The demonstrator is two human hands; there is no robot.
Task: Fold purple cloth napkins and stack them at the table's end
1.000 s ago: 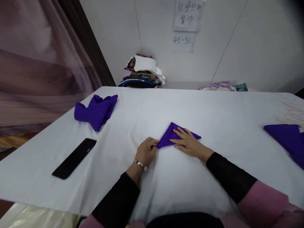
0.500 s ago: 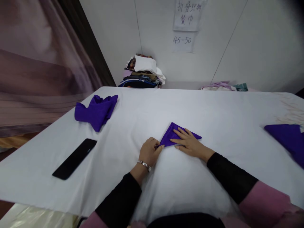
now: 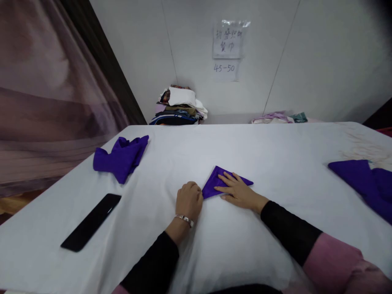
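Note:
A purple cloth napkin (image 3: pixel 211 184), folded into a small triangle, lies on the white-covered table in front of me. My right hand (image 3: pixel 237 192) rests flat on it with the fingers spread. At the napkin's left corner, my left hand (image 3: pixel 189 199) is closed, its fingers curled down and the corner running into its grip. The fingertips and thumb of that hand are mostly hidden from above. A silver bracelet circles my left wrist.
Crumpled purple cloth (image 3: pixel 121 158) lies at the table's left, with a black phone-like slab (image 3: pixel 92 222) nearer me. More purple cloth (image 3: pixel 361 179) lies at the right. Stacked clothes (image 3: pixel 180 107) stand beyond the far edge, below paper signs (image 3: pixel 227 43). A curtain (image 3: pixel 55 106) hangs at left.
My left hand has turned over at the corner, so its thumb no longer shows. The right hand stays flat on the napkin. The view has tilted up and shifted slightly right.

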